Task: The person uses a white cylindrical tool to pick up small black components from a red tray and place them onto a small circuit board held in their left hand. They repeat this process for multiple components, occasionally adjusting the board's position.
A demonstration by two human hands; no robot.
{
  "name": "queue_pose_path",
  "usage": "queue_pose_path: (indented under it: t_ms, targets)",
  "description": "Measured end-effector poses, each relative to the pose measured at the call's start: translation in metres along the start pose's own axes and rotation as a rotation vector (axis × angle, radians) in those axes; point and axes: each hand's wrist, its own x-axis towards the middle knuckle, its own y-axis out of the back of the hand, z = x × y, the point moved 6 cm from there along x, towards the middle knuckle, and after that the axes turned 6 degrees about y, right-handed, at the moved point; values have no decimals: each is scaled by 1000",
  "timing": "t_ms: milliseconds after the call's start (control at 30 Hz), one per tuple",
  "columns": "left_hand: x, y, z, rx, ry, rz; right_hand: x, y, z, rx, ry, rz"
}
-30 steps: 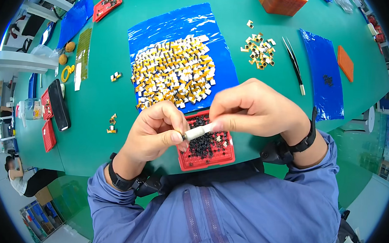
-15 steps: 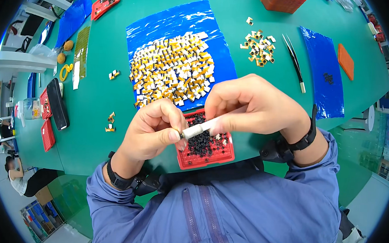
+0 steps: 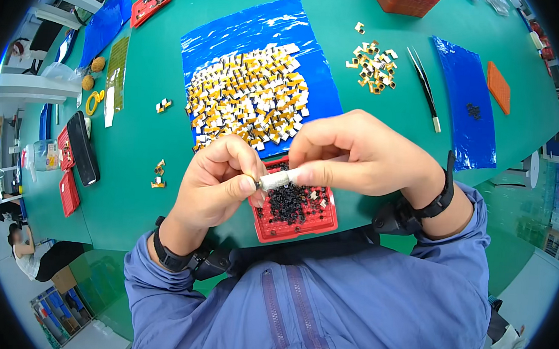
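Observation:
A short white cylinder [image 3: 274,180], perhaps wrapped in white tape, spans the gap between my hands above a red tray [image 3: 301,236]. My left hand [image 3: 218,180] pinches its left end between thumb and index finger, where a dark tip shows. At the other end, my right hand [image 3: 364,157] closes thumb and fingers on it; the curled fingers hide part of the grip. Many small black parts [image 3: 285,205] lie in the tray below, with a few pale pieces among them.
Beyond the tray, a blue sheet [image 3: 243,35] carries a large pile of white-and-gold parts [image 3: 249,99]. Rightward are a smaller pile [image 3: 374,68], tweezers [image 3: 424,87] and another blue sheet [image 3: 465,115]. A black case [image 3: 83,148] and yellow scissors [image 3: 94,103] lie left.
My right hand has shifted slightly left, towards my left hand. The pale strip that stretched from the cylinder to my right fingers no longer shows.

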Motion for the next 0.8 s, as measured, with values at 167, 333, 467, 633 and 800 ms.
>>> queue_pose_path:
  t_ms: [167,333,467,633,800]
  targets:
    - [-1,1,-1,10,16,0,-2,-1,-2,-104,49,-69]
    - [0,2,-1,19,9,2,-1,1,-3,-11,30,32]
    - [0,3,0,7,12,16,-2,0,0,14,-29,-42]
    - [0,0,-1,31,37,0,-2,3,-5,-19,35,-7]
    - [0,0,0,14,11,-13,-3,-1,2,3,-32,-92]
